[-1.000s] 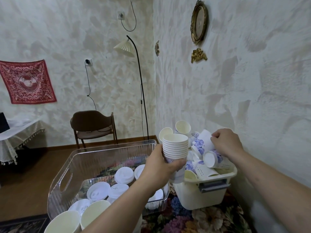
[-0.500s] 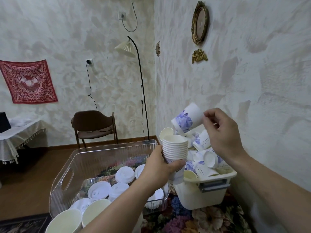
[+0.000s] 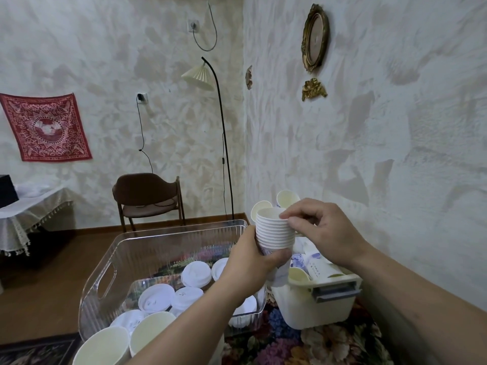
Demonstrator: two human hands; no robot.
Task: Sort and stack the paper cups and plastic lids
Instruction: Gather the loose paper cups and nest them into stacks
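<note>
Newly added cup (image 3: pixel 271 216) upright, mouth up

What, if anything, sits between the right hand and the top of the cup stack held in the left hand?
Nothing visible. The right hand already has its fingertips at the rim of the cup stack, which the left hand grips around its lower part. The loose cups in the white bin lie behind and below the stack.

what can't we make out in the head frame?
- Lower part of the cup stack: wrapped by the left hand.
- Loose cups in the white bin: count unclear, right hand covers them.
- Two cups at the bottom edge: cut off by the frame.
- Lids in the clear bin: partly behind the left forearm.
</note>
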